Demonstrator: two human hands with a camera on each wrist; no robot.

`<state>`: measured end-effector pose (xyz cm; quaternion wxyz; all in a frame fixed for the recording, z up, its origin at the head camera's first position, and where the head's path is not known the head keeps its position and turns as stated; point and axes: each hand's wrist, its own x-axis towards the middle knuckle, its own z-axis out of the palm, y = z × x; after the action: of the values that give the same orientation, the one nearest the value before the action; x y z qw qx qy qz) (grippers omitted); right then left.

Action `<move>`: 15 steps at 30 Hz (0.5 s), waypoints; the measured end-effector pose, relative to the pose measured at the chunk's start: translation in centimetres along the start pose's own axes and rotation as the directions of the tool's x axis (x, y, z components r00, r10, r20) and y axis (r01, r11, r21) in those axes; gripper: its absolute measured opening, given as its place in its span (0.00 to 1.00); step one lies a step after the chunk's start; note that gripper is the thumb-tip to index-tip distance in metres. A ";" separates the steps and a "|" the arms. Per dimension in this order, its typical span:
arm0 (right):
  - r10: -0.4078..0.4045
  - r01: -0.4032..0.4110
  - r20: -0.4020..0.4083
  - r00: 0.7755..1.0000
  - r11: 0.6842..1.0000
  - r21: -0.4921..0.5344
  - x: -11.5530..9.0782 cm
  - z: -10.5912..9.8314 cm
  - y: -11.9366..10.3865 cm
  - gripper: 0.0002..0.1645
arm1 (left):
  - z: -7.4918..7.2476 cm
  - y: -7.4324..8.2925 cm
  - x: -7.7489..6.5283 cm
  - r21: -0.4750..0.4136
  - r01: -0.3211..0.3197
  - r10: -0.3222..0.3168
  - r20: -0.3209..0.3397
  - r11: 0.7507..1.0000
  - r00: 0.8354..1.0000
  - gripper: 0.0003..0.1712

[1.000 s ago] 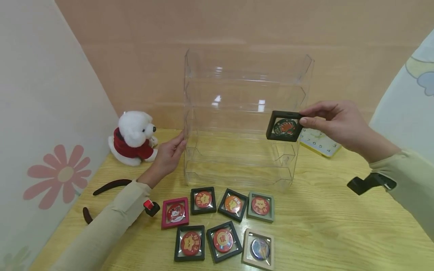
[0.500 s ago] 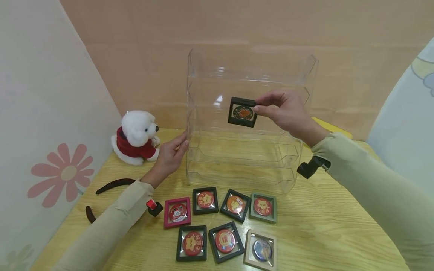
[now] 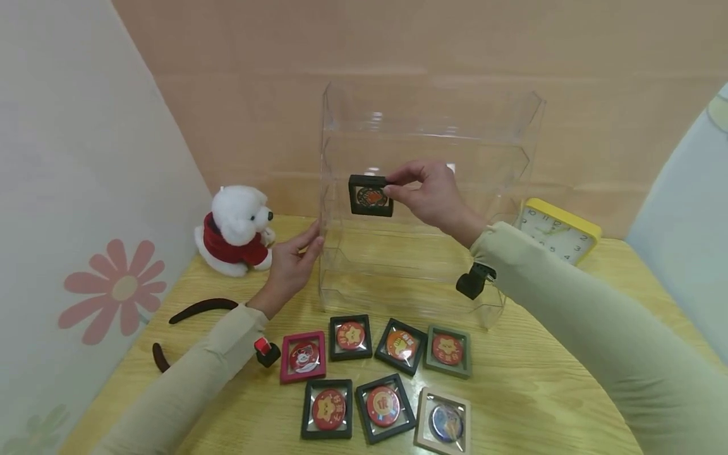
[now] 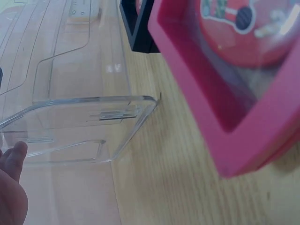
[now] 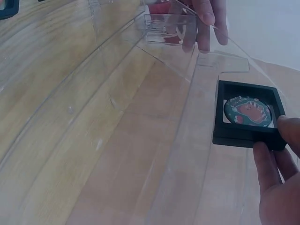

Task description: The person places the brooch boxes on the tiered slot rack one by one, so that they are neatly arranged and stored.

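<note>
My right hand (image 3: 429,193) pinches the right side of a small black display frame (image 3: 371,212), thumb in front and fingers behind. A dark green badge with an orange-red figure is held inside it. The frame is upright in front of a clear acrylic tiered rack (image 3: 421,134), near its left part; whether it touches a shelf I cannot tell. With fairly straight fingers, my left hand (image 3: 291,265) rests against the rack's left side. In the right wrist view, the display frame (image 5: 248,137) appears close to a clear shelf edge, and left-hand fingers (image 5: 203,11) show beyond.
Several badge frames lie in front of the rack, including a magenta frame (image 3: 286,359), a green frame (image 3: 467,354) and a beige frame (image 3: 421,420). A white plush bear (image 3: 236,218) sits left, above dark curved strips (image 3: 201,308). A yellow clock (image 3: 560,230) stands right.
My right hand has carried the black frame leftward across the rack's front, rising at first and then dipping. The left hand stays at the rack's side. The view has shifted slightly.
</note>
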<state>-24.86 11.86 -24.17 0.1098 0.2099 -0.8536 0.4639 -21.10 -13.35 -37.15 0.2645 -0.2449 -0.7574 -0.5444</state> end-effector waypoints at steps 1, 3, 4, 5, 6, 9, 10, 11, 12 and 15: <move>-0.012 0.012 -0.007 1.000 1.000 0.002 0.0 0.2 0.0 0.08 | 0.0 -0.1 0.0 0.002 -0.004 0.004 -0.009 1.000 1.000 0.20; -0.039 0.040 -0.013 0.999 0.999 0.010 0.0 0.7 0.0 0.07 | 0.0 -0.2 -0.1 0.005 -0.009 0.009 -0.030 1.000 1.000 0.20; -0.047 0.047 -0.014 0.999 0.999 0.016 0.0 1.0 0.0 0.07 | 0.0 -0.2 -0.1 0.003 -0.010 0.010 -0.038 1.000 0.999 0.20; -0.055 0.055 -0.012 0.998 0.998 0.021 0.0 1.3 0.1 0.07 | -0.1 -0.2 -0.1 0.003 -0.007 0.008 -0.045 1.000 0.999 0.20; -0.062 0.062 -0.006 0.998 0.998 0.025 -0.1 1.5 0.1 0.07 | -0.1 -0.2 -0.2 0.003 -0.004 0.004 -0.051 1.000 0.999 0.20; -0.072 0.071 0.004 0.997 0.997 0.027 -0.2 2.1 0.3 0.08 | -0.2 -0.1 -0.3 -0.003 0.012 -0.012 -0.050 1.000 0.999 0.20; -0.072 0.071 0.008 0.997 0.997 0.025 -0.3 2.3 0.3 0.08 | -0.2 -0.1 -0.3 -0.007 0.018 -0.018 -0.047 1.000 0.999 0.20; -0.073 0.073 0.010 0.997 0.997 0.021 -0.3 2.5 0.4 0.08 | -0.2 0.0 -0.4 -0.009 0.022 -0.022 -0.045 1.000 0.999 0.20; -0.077 0.077 0.011 0.997 0.997 0.018 -0.4 2.6 0.4 0.08 | -0.2 0.0 -0.4 -0.012 0.026 -0.026 -0.044 1.000 0.999 0.20; -0.081 0.081 0.013 0.997 0.997 0.006 -0.4 2.9 0.5 0.08 | -0.2 0.1 -0.5 -0.017 0.026 -0.027 -0.042 1.000 0.999 0.21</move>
<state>-24.66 9.73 -26.29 0.1223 0.2477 -0.8439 0.4599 -20.64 -13.51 -37.37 0.2714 -0.2254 -0.7504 -0.5590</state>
